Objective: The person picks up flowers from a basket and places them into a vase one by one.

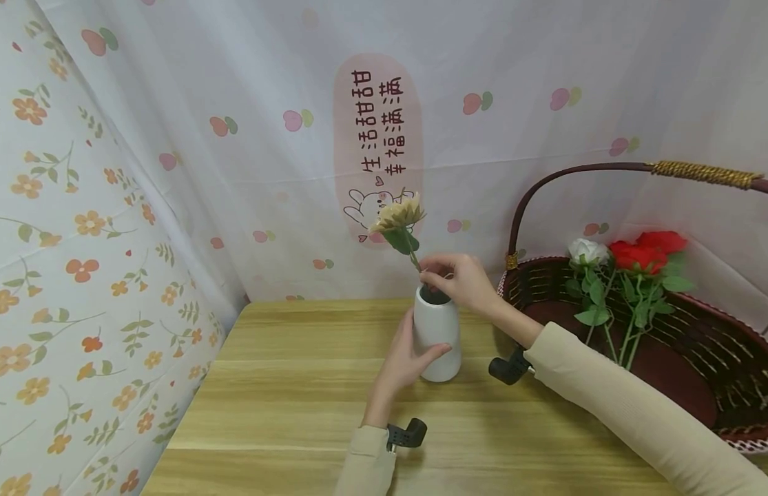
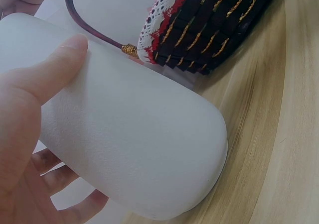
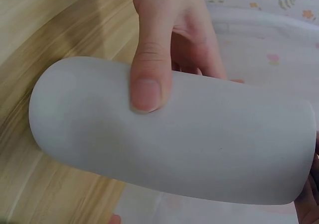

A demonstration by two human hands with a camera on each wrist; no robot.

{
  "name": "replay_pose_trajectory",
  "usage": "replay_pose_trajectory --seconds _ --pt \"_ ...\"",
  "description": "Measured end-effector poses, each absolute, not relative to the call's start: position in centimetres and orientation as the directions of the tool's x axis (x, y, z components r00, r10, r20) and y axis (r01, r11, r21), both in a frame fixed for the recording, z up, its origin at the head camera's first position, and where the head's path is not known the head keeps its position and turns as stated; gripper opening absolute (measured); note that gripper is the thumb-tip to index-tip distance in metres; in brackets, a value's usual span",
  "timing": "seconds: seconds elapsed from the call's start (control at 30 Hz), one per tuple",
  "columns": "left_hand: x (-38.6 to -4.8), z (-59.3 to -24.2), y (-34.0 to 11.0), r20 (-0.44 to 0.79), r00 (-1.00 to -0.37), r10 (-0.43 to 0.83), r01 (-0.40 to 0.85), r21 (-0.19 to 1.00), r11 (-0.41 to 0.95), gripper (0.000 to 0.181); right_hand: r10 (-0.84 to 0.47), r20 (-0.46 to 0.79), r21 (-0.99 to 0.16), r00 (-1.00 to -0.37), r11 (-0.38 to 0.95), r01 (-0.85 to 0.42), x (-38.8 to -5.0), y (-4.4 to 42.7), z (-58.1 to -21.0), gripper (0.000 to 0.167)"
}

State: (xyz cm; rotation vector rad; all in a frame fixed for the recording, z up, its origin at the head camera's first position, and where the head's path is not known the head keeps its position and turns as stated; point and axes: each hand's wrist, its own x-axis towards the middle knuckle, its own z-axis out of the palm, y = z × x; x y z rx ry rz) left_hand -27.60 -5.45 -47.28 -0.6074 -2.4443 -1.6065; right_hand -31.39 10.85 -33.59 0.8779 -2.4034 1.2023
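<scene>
A white vase stands upright on the wooden table. My left hand grips its side, with the thumb across the front and the fingers going round behind; the left wrist view shows this hold on the vase up close. Over the vase mouth, my right hand pinches the stem of a pale yellow flower. The bloom leans to the left above the rim, and the lower stem is hidden by the fingers and the vase. In the right wrist view, the vase covers most of the right hand.
To the right stands a dark woven basket with an arched handle. A white rose and red roses lean inside it. Behind the wooden table hangs a printed white curtain; a floral cloth hangs on the left.
</scene>
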Motion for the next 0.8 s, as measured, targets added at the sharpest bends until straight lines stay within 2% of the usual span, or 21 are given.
replay_pose_trajectory --seconds 0.8 --pt "-27.8 -47.4 -5.4 0.342 -0.905 0.252 0.414 0.845 0.339 0.093 -0.372 0.533 -0.559 -0.760 0.520 -0.646 -31.1 10.9 -34.7 0.011"
